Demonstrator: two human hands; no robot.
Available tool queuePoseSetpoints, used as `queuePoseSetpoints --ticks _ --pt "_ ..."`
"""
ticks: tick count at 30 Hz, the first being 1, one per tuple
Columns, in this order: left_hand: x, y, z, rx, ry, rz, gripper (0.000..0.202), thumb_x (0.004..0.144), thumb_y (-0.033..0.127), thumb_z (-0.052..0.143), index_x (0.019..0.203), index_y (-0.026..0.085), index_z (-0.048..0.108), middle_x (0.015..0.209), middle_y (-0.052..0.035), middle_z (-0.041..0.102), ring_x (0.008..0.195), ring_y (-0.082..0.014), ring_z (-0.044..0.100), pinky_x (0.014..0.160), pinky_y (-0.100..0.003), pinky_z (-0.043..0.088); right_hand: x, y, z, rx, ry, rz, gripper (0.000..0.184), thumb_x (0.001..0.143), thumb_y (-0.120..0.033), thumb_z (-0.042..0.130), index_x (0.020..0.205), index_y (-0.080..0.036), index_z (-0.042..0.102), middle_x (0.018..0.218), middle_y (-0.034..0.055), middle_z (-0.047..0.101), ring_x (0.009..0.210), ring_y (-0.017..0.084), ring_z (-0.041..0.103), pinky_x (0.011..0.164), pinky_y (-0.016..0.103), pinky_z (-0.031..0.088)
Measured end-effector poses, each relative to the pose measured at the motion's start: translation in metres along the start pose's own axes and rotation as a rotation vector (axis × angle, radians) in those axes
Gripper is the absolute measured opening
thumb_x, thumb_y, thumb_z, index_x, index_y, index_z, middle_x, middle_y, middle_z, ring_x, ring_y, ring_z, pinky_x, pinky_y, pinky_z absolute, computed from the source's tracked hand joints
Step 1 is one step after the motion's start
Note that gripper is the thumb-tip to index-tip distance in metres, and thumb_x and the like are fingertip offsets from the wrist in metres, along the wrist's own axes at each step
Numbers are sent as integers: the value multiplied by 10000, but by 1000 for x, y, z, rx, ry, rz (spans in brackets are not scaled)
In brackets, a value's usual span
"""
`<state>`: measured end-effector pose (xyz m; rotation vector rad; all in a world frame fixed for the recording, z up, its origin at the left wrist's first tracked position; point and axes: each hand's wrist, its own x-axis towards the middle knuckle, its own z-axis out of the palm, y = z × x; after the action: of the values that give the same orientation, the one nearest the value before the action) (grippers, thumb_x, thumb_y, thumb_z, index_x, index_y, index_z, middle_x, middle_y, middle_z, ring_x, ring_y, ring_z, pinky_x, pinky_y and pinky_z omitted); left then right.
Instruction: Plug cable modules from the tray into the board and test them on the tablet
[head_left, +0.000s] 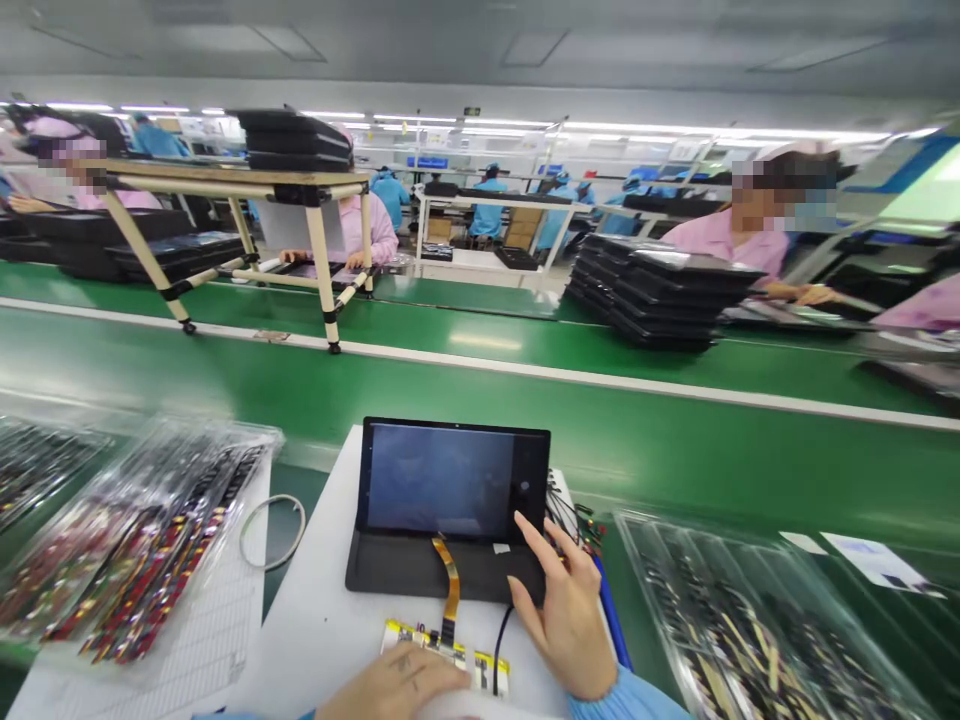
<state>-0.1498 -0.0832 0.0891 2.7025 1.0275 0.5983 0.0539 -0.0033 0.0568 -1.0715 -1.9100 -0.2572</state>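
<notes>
A black tablet with its screen lit dark blue (442,480) lies on a white work mat (315,640), joined to a black folded cover (405,570). An orange flex ribbon cable (448,575) runs from the cover down to a yellow-edged circuit board (442,645). My left hand (394,688) lies over the near edge of that board, and its grip is hard to judge. My right hand (562,620) has its fingers spread, with the fingertips touching the tablet's lower right side. A thin black cable (501,645) passes beside its thumb.
Clear plastic trays of flex cables (142,540) (750,620) flank the mat, beside a coil of clear tubing (274,530). Beyond lies a green conveyor belt (480,400). Co-workers (735,235) sit across it, near stacks of black tablets (660,295).
</notes>
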Motion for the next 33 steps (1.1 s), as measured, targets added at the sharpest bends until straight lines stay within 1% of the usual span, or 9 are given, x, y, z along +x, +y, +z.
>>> queuePoseSetpoints --ticks 5,9,11,15,19,21,23,28,33 --pt "0 -1 2 115 14 52 278 918 345 448 1100 147 517 899 1 696 827 -86 621 795 -180 456 2 -1 5 32 -54 -43 523 931 -250 309 1415 -142 142 1126 86 554 1058 236 477 804 334 395" --pt "1 1 6 169 101 109 231 917 315 474 1132 246 519 923 45 678 830 -84 597 761 -195 434 -7 3 10 22 -117 -96 537 926 -248 341 1405 -85 164 1157 99 557 1138 286 422 861 377 370" --pt "1 1 8 170 130 118 218 912 305 489 1123 269 527 915 45 669 828 -88 586 760 -202 427 -9 4 11 22 -119 -110 547 920 -228 356 1404 -71 158 1159 107 558 1153 295 412 873 387 367" --pt "-3 1 9 167 70 116 192 906 281 498 1090 245 538 952 9 640 864 -118 572 766 -237 426 -4 2 7 -19 -116 -106 549 923 -232 352 1410 -83 145 1129 98 575 1133 297 427 856 381 379" --pt "-9 1 7 167 -54 104 234 886 282 522 1115 234 515 1020 -23 612 901 -142 557 773 -264 431 2 0 1 -26 -48 -39 526 932 -244 330 1412 -113 160 1082 94 581 1070 278 466 814 359 400" --pt "-9 1 6 166 -109 94 266 873 294 544 1127 227 502 1045 -33 603 912 -146 548 782 -268 433 1 1 0 -24 -46 -14 518 932 -254 330 1410 -128 177 1077 94 576 1048 274 478 801 355 407" --pt "-8 1 4 162 -101 89 274 872 288 546 1133 224 494 1045 -35 603 916 -147 542 791 -270 430 -1 2 1 -23 -50 -15 519 929 -249 337 1410 -132 180 1078 96 574 1038 272 485 796 355 410" --pt "0 3 -1 129 -5 90 231 908 266 480 1132 212 486 1016 -25 616 893 -139 545 779 -265 424 -3 4 1 17 -44 -34 526 918 -211 362 1407 -132 187 1063 99 589 1025 262 500 791 350 419" --pt "1 4 -4 138 -60 89 270 889 251 510 1155 217 473 1013 -37 617 901 -144 558 783 -266 428 -5 5 1 57 -45 -51 531 911 -192 380 1406 -144 196 1056 85 611 1023 253 515 797 350 429"
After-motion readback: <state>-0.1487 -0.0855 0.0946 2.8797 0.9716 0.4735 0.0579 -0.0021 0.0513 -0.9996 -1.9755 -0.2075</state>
